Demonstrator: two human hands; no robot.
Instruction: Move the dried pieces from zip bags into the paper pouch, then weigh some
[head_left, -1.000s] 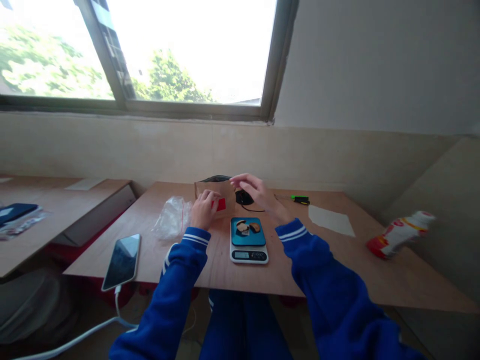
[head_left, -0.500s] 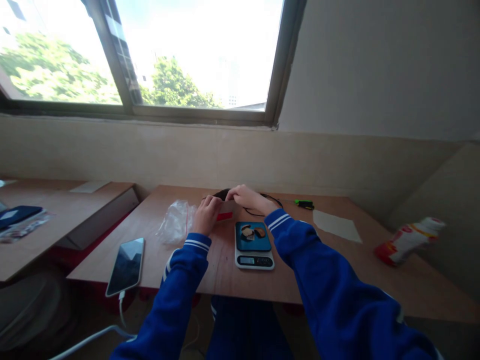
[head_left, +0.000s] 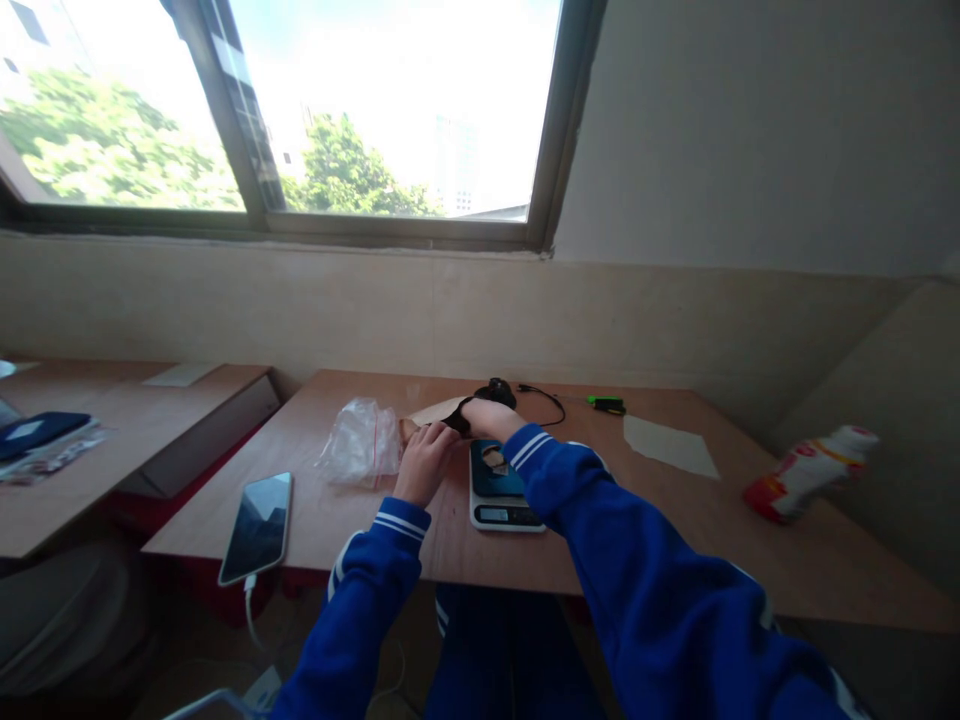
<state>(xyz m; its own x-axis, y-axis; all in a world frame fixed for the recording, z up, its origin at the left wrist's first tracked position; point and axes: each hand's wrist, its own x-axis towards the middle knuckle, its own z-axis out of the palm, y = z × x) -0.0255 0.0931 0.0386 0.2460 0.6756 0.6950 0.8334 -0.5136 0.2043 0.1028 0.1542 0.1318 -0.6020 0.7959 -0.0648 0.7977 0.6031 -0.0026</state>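
My left hand (head_left: 429, 458) is at the table's middle, its fingers curled together at the edge of a dark, soft-looking thing (head_left: 457, 415). What they pinch is too small to make out. My right hand (head_left: 486, 416) reaches across to the left against that same dark thing, and its fingertips are hidden. A pale, flat piece (head_left: 435, 411) shows just behind my left hand. Below my right wrist stands a white kitchen scale (head_left: 480, 522) with a blue top, partly covered by my sleeve. A brown and cream piece (head_left: 493, 460) lies on it.
A clear plastic bag (head_left: 364, 442) lies left of my hands, and a phone (head_left: 259, 530) with a white cable is at the front edge. Behind are a black coiled cable (head_left: 551, 400) and a green screwdriver (head_left: 606, 404). Paper (head_left: 669, 446) and a tilted red-white bottle (head_left: 810, 474) are at right.
My right hand has moved down and toward me, over the scale's back edge. My left hand has shifted slightly right. The card with a red band between the hands no longer shows.
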